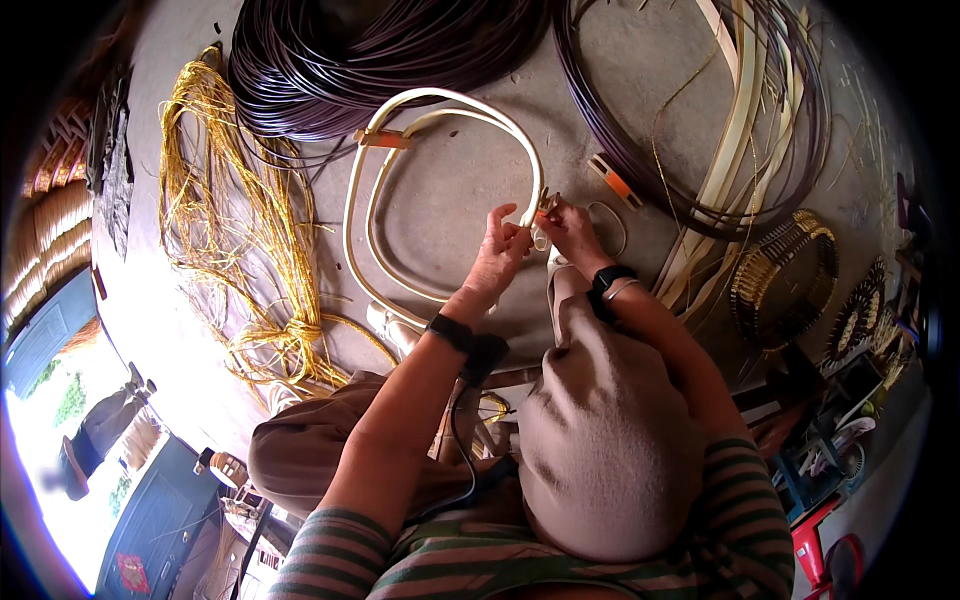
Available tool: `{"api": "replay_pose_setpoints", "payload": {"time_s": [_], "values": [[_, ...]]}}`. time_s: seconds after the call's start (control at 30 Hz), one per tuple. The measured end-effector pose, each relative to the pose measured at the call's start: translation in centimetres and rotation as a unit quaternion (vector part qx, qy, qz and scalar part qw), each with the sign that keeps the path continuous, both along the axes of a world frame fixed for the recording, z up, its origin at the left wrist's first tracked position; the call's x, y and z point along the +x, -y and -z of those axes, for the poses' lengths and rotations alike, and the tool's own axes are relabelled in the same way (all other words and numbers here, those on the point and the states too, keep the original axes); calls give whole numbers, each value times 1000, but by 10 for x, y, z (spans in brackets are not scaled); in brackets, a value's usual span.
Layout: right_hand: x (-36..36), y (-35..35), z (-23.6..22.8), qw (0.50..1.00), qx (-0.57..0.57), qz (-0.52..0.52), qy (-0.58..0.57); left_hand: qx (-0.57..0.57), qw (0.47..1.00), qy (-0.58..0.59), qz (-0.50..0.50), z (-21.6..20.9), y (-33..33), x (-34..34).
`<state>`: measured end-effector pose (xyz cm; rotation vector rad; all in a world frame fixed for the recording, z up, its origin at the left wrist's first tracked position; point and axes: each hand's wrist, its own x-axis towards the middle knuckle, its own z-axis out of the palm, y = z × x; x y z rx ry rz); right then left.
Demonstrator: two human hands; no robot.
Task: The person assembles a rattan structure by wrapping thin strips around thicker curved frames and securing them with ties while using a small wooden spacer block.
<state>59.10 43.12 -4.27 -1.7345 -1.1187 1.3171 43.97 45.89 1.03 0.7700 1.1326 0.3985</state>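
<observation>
Steadying the pale hoop (534, 160) at its near right side, the left hand (495, 257) has its fingers curled loosely about the stock; the right hand (573, 236) appears to pinch a small orange clamp (545, 211) there, though fingers hide the contact. The hoop is over the floor (455, 185), ahead of the knees. Judged light, smooth and springy, it should bend without breaking but may spring if let go; best hold is beside a clamped point. Obstruction noted: the right foot (558, 262), close below the hands. A loose clamp (615, 181) lies just right of the hoop. Gold cord (240, 210) spreads to the left; farther out, a dark coil (370, 70) crowds the hoop's far side.
</observation>
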Motion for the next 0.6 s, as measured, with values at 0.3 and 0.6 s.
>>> {"api": "replay_pose_setpoints", "payload": {"time_s": [0.3,0.6], "values": [[4,10,-13,995,98,16,8,20,997,-53,60,15,-1,9],[5,13,-15,991,83,68,-75,-15,997,-51,56,9,-10,14]]}}
